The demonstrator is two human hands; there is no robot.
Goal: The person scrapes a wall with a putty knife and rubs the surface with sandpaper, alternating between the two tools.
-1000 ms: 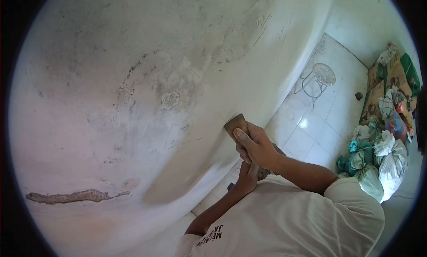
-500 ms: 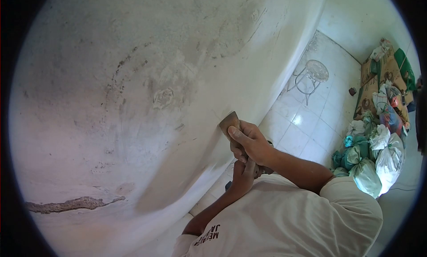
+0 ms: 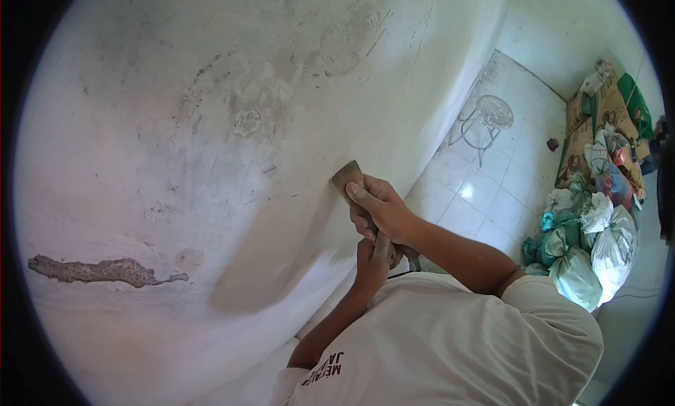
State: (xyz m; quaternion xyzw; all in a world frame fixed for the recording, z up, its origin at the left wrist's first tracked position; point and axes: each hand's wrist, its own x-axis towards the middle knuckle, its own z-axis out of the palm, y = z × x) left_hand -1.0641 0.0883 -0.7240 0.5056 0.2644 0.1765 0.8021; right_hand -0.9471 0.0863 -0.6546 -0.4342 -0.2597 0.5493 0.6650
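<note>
My right hand point(image 3: 381, 209) is closed round a brown, worn scraper point(image 3: 346, 174), its thumb pressed along the flat face. The broad end of the scraper is right at the surface of the whitish wall point(image 3: 295, 223). Just below, my left hand point(image 3: 374, 262) is wrapped round the lower part of the same tool, close to my shirt. Most of the handle is hidden by my fingers. Left of my hands the wall has grey smudges, dark scratches and a rough round patch point(image 3: 247, 123). A long broken gouge point(image 3: 105, 271) shows bare, coarse material at lower left.
A round-topped metal stool point(image 3: 495, 112) stands on the white tiled floor point(image 3: 457, 184) beyond my hands. Tied plastic bags point(image 3: 578, 274) and cardboard boxes point(image 3: 578, 144) are piled along the right side. A small dark object point(image 3: 553, 144) lies on the floor near the boxes.
Both hands and the scraper have shifted slightly up and left in view. The wall marks and gouge have also moved upward as my head view shifted. Both hands keep their hold.
</note>
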